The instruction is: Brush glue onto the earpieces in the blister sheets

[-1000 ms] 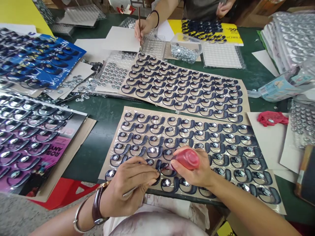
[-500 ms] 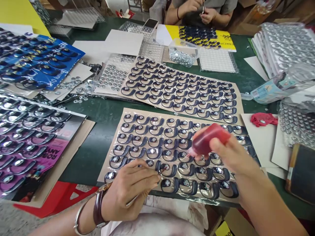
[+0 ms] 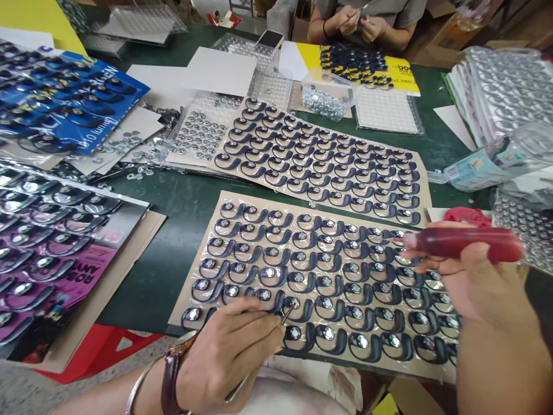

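Observation:
My left hand [image 3: 228, 351] is closed on a thin metal stick [image 3: 286, 316]. Its tip rests on a dark ear-hook piece in the front rows of the near cardboard sheet [image 3: 319, 276]. That sheet is covered with rows of dark hook-shaped pieces with shiny round centres. My right hand [image 3: 479, 282] is closed on a red squeeze bottle [image 3: 462, 243], held level above the sheet's right side with its nozzle pointing left.
A second full sheet [image 3: 319, 155] lies behind the near one. More filled sheets [image 3: 52, 236] lie at the left and stacked clear trays [image 3: 501, 86] at the right. A box of shiny discs [image 3: 324, 95] stands at the back. Another person's hands [image 3: 358, 23] work across the table.
My right hand has lifted the red bottle off the piece beside the stick's tip and carried it up and to the right. My left hand has stayed in place.

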`<action>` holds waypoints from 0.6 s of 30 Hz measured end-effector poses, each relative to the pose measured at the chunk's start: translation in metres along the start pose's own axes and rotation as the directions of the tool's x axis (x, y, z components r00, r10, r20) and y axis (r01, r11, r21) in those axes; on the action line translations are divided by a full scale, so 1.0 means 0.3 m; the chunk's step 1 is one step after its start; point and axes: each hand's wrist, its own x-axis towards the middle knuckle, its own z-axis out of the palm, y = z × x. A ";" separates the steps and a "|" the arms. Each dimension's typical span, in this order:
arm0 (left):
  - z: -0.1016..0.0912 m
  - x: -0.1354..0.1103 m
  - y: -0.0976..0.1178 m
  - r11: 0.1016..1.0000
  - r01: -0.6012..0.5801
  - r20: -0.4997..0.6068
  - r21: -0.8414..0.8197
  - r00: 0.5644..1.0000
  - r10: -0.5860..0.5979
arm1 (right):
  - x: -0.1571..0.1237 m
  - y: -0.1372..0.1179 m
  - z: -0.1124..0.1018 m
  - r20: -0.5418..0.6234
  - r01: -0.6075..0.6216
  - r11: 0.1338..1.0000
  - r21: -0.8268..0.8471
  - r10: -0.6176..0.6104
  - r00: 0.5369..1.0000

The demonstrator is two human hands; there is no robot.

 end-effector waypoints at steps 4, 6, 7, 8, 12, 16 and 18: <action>-0.011 0.022 -0.013 0.994 -0.059 0.010 0.097 0.998 0.058 | -0.003 -0.028 0.239 0.102 0.071 0.997 -0.033 -0.067 0.992; -0.009 0.037 -0.025 0.982 -0.091 0.021 0.166 0.996 0.088 | 0.000 -0.035 0.346 0.175 0.136 0.986 -0.098 -0.117 0.978; -0.006 0.044 -0.031 0.977 -0.097 0.028 0.191 0.995 0.093 | 0.002 -0.034 0.388 0.212 0.178 0.978 -0.110 -0.152 0.965; -0.002 0.050 -0.038 0.973 -0.098 0.036 0.209 0.995 0.093 | 0.005 -0.030 0.421 0.241 0.210 0.971 -0.110 -0.179 0.954; 0.015 0.061 -0.055 0.970 -0.099 0.074 0.222 0.994 0.085 | 0.016 0.006 0.485 0.293 0.295 0.932 -0.209 -0.228 0.928; 0.022 0.063 -0.051 0.964 -0.123 0.101 0.237 0.990 0.101 | 0.021 0.036 0.497 0.351 0.383 0.877 -0.290 -0.275 0.895; 0.024 0.064 -0.046 0.963 -0.115 0.094 0.243 0.991 0.095 | 0.022 0.042 0.500 0.361 0.406 0.862 -0.302 -0.291 0.886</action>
